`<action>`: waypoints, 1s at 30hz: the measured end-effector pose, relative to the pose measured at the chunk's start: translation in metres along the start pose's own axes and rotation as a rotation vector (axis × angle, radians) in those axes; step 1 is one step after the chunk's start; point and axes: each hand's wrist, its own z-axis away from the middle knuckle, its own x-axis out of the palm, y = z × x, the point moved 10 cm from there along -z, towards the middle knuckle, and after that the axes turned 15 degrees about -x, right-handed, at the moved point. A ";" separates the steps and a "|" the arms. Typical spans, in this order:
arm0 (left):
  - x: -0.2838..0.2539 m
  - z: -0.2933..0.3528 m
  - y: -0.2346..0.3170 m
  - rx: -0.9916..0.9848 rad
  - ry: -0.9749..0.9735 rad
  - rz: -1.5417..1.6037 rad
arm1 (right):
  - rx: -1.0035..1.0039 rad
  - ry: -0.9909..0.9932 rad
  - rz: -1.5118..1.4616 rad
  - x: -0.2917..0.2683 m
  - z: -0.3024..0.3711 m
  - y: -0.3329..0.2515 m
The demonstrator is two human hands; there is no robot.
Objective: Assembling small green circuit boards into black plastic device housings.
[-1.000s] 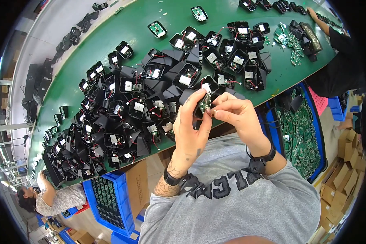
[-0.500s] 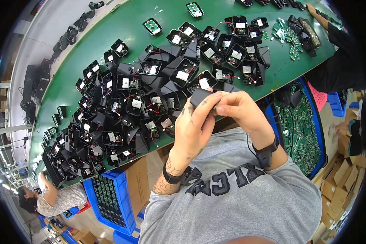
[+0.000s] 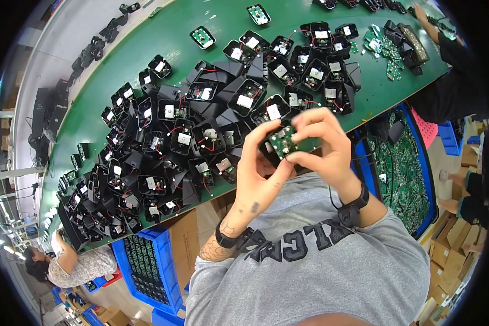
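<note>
A small black plastic housing (image 3: 270, 154) is held up in front of my chest, its open side showing a green circuit board (image 3: 282, 142) with small parts on it. My left hand (image 3: 254, 171) is closed around the housing, fingers along the far side and thumb along the near side. On the right edge of the board, my right hand (image 3: 327, 142) has its thumb and curled fingers, partly smeared by motion. Beyond my hands is a large pile of similar open black housings (image 3: 182, 139), many with white blocks and red wires.
The green table (image 3: 304, 13) curves around the pile. Loose circuit boards (image 3: 384, 51) lie at its far right. Blue crates of boards stand below, one crate (image 3: 174, 282) left and another crate (image 3: 426, 179) right. Co-workers sit at the left (image 3: 84, 266) and far right (image 3: 453, 70).
The housing has turned over: its plain black outside faced up before, and its open side with the board shows now. My right fingers have lifted and spread from their tight pinch.
</note>
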 end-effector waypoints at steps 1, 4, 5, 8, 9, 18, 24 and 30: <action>0.003 -0.003 -0.005 -0.093 -0.086 0.186 | -0.226 -0.171 0.188 0.004 -0.014 -0.019; -0.002 -0.004 -0.002 -0.073 -0.013 0.118 | -0.329 -0.450 0.262 0.020 -0.024 -0.034; -0.002 -0.004 -0.009 -0.139 -0.022 0.169 | -0.330 -0.451 0.261 0.017 -0.025 -0.031; 0.009 -0.004 -0.019 -0.256 -0.178 0.189 | -0.360 -0.538 0.221 0.021 -0.023 -0.031; 0.009 -0.004 -0.016 -0.273 -0.203 0.180 | -0.361 -0.540 0.215 0.020 -0.026 -0.033; 0.010 0.000 -0.003 -0.273 -0.230 0.196 | -0.394 -0.349 0.242 -0.006 -0.035 -0.037; -0.001 -0.005 0.023 0.208 0.054 -0.218 | -0.489 -0.301 0.359 0.011 -0.021 -0.049; 0.007 -0.003 -0.002 -0.134 -0.189 0.352 | -0.506 -0.388 0.431 0.015 -0.019 -0.048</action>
